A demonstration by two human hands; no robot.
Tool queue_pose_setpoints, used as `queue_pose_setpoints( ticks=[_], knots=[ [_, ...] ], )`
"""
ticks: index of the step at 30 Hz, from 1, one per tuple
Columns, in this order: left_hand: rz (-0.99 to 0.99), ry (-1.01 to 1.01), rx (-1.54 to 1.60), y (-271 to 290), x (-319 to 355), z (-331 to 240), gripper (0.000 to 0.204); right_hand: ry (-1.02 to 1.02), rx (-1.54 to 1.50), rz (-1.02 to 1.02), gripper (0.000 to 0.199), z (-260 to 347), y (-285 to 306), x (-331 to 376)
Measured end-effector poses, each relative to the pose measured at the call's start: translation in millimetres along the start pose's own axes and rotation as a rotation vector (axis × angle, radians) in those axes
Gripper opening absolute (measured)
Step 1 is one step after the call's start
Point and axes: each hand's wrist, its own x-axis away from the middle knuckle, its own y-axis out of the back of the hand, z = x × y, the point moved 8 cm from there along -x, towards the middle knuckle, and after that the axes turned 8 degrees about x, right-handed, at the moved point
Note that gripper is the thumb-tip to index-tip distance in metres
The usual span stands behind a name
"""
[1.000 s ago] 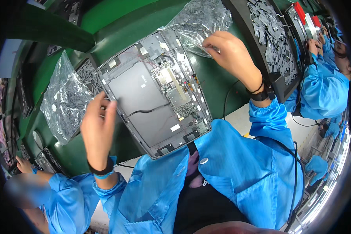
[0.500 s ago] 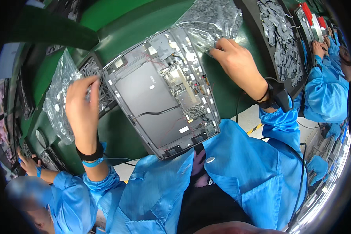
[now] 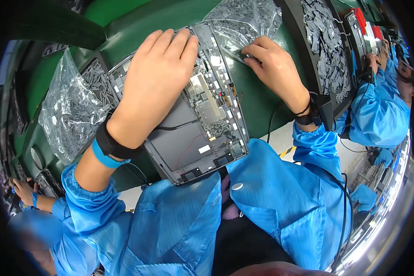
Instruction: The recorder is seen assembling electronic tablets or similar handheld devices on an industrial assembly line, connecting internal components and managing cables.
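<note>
In front of me lies an opened tablet-like device (image 3: 172, 149), tilted on the green bench, with a dark inner panel, a circuit board and thin red wires showing. My left hand (image 3: 156, 80) rests across its upper part, fingers stretched out, hiding what is beneath. Beyond the device's upper right corner, my right hand (image 3: 277, 64) has its fingers pinched at the near edge of a clear plastic bag (image 3: 250, 18) of small dark grey parts. Whatever is between those fingertips is too small to make out.
Another clear bag (image 3: 62, 110) with grey strips sits left of the device. A black tray (image 3: 300, 41) heaped with grey pieces stands at the right. A co-worker's blue sleeve (image 3: 382, 115) is at far right, another person's hand (image 3: 25, 189) at far left.
My left hand has moved right, from beside the left bag onto the device's upper part. My right hand stays by the bag, its fingers curled in more. The view has shifted slightly.
</note>
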Motion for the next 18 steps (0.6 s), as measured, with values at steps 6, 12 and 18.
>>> queue_pose_setpoints(
  ticks=[6,12,18],
  knots=[
    [0.156,0.033,-0.015,-8,-5,5,0.035,0.005,-0.016,-0.01,0.015,-3,0,4],
    [-0.049,-0.087,0.016,27,1,-15,0.027,0.033,0.032,0.014,0.012,0,2,4],
    [-0.005,-0.032,0.056,17,3,-10,0.034,-0.017,0.165,0.054,0.011,0,-5,4]
  ],
)
